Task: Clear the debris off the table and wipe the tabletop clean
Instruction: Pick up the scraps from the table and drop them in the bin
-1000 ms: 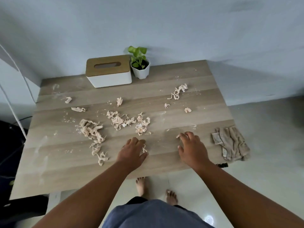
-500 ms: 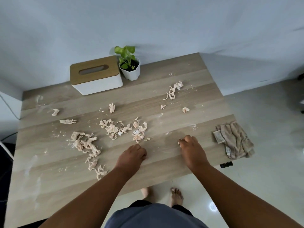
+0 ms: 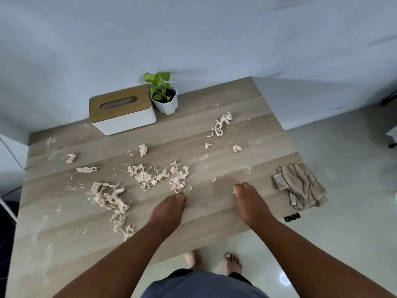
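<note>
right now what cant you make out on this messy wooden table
Head view only:
- Left hand: fingers curl under, so any scrap in them is hidden behind its back.
- Right hand: a pale bit shows at its fingertips; too small to identify.
- Wooden-lidded white tissue box: slot too dark to show contents.
- Light wooden table: near-left corner cut off by the frame.

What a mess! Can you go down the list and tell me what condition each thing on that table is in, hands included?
Table: smeared and crumb-dusted, not yet wiped.
Debris: pinkish shreds scattered in clumps, uncollected.
Cloth: crumpled at the table's right edge, untouched.
Tissue box: lid on, no tissue showing in the slot.
Potted plant: upright beside the box.
Left hand: fingers curled at the debris.
Right hand: fingers curled, pinching a small scrap.
</note>
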Demonstrator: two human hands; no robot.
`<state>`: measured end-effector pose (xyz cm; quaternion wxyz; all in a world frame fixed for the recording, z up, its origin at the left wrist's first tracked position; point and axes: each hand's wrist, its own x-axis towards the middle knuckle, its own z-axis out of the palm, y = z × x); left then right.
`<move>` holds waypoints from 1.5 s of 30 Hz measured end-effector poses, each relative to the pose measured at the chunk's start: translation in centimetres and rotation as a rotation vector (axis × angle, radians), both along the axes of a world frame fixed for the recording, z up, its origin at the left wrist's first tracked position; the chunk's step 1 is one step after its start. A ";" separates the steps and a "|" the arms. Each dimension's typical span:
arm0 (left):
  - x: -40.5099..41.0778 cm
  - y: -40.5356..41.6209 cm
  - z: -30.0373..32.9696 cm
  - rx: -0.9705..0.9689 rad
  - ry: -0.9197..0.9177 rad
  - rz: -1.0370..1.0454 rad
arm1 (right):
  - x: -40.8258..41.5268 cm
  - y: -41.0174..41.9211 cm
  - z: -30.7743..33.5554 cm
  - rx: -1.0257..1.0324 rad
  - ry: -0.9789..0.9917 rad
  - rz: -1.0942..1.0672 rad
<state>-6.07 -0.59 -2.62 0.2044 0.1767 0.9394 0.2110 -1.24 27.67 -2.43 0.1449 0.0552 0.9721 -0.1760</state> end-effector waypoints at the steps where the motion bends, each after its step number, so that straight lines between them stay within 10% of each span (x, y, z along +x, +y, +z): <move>1: -0.2 0.1 0.1 0.022 0.009 0.003 | 0.0 0.2 0.1 0.002 0.006 -0.008; 21: -6.5 1.4 4.7 0.159 0.191 -0.050 | -1.9 0.4 4.8 0.003 0.139 -0.032; 45: -12.6 5.5 3.7 0.179 -0.001 0.010 | -7.2 1.2 3.9 -0.155 0.046 -0.406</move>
